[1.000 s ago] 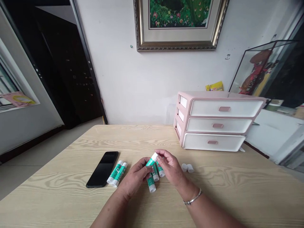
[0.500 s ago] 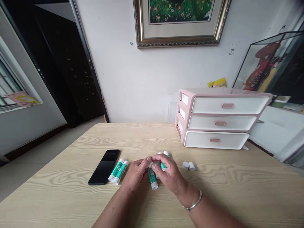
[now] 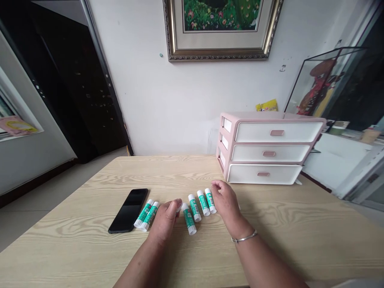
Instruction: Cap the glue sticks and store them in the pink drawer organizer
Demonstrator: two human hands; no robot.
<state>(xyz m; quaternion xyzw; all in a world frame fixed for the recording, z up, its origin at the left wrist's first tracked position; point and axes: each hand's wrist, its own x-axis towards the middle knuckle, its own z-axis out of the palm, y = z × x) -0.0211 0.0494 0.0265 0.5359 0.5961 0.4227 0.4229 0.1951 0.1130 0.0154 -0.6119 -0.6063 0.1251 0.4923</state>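
As two hands (image 3: 164,219) flank four tubes (image 3: 195,208) | two lie beside one phone (image 3: 129,211)

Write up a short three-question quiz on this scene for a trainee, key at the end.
1. Count: How many tubes can be seen lying between the left hand and the right hand?

2. Fill in: The bracelet is on the ____ wrist.

3. Choose: What lies beside the two tubes on the outer side of the left hand?
A) a spoon
B) a phone
C) a ruler

Key: 1. Four. 2. Right. 3. B.
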